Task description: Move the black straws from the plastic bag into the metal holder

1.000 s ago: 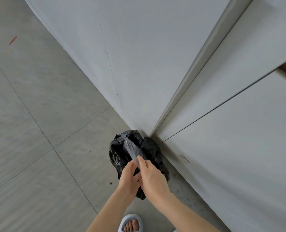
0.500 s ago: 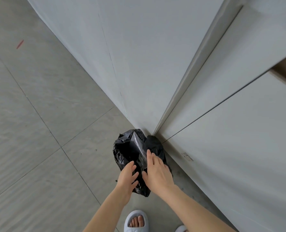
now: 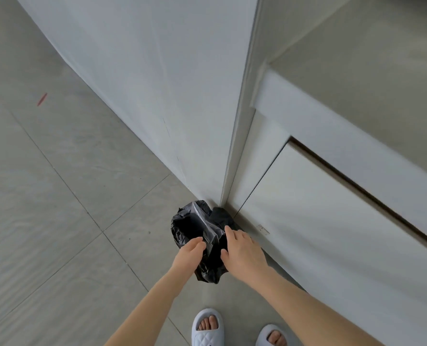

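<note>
A clear, crumpled plastic bag (image 3: 205, 228) lies across the mouth of a small bin lined with a black bin bag (image 3: 186, 227), on the floor in the corner. My left hand (image 3: 189, 254) hovers at the bin's near left side, its fingertips at the edge of the clear plastic. My right hand (image 3: 243, 248) is over the bin's right side with its fingers spread and relaxed. Neither hand grips anything. No black straws and no metal holder are in view.
A white wall panel (image 3: 157, 96) rises behind the bin, and white cabinet fronts (image 3: 332, 233) run along the right. Grey floor tiles (image 3: 57, 221) spread to the left. My feet in pale slippers (image 3: 207, 328) stand just behind the bin.
Both hands held the clear plastic bag over the bin a second ago. They have let it go into the bin and moved apart, and my view has lifted back.
</note>
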Demonstrator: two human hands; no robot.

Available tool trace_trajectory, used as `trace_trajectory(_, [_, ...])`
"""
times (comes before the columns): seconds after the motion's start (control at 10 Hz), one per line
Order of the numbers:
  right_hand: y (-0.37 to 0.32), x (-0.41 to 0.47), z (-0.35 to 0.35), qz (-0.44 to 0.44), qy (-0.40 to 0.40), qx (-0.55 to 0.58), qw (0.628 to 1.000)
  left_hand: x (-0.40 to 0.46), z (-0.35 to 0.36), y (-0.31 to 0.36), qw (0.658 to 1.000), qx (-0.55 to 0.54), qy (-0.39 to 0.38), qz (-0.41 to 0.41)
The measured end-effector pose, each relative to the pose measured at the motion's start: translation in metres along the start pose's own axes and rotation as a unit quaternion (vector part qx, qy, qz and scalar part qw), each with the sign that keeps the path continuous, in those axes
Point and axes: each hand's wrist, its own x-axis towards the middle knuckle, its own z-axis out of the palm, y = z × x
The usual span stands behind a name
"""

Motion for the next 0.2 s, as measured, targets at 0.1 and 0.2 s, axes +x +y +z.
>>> trace_trajectory(0.1, [-0.002,-0.027,-0.028,0.008,0.003,-0.024,1.0,-0.032,-0.008,0.017,0.994,0.101,-0.007,0.044])
trace_trajectory(0.2, [-0.001,-0.044,-0.045,0.016,-0.022,-0.013,1.0,-0.054,-0.014,0.029,0.989,0.136,-0.014,0.054])
